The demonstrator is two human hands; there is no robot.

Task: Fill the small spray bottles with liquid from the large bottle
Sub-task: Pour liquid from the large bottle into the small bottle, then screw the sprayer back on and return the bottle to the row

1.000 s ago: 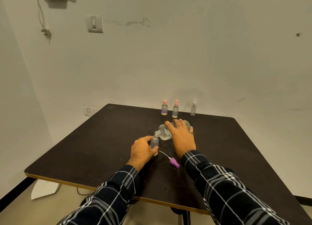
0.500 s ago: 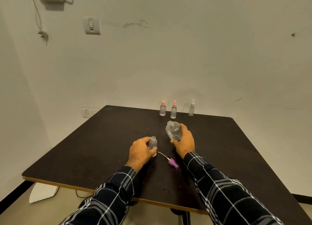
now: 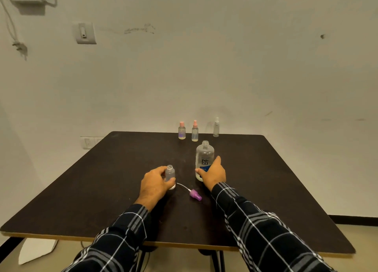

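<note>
A: Large clear bottle [image 3: 204, 159]?
B: Stood upright, uncapped, mid-table; right hand [image 3: 213, 174] wrapped its base.
A: Small spray bottle [image 3: 170, 173]?
B: Translucent, open-necked, gripped by left hand [image 3: 155, 185]; purple spray cap [image 3: 195, 195] lay beside.

Large bottle [image 3: 204, 159] stands right of small bottle [image 3: 170, 172], on the table [image 3: 102, 179].

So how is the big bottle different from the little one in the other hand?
The large bottle is much taller and wider than the small spray bottle. The large one has a printed label; the small one is plain. Both stand upright on the table, clear, with their caps off.
</note>
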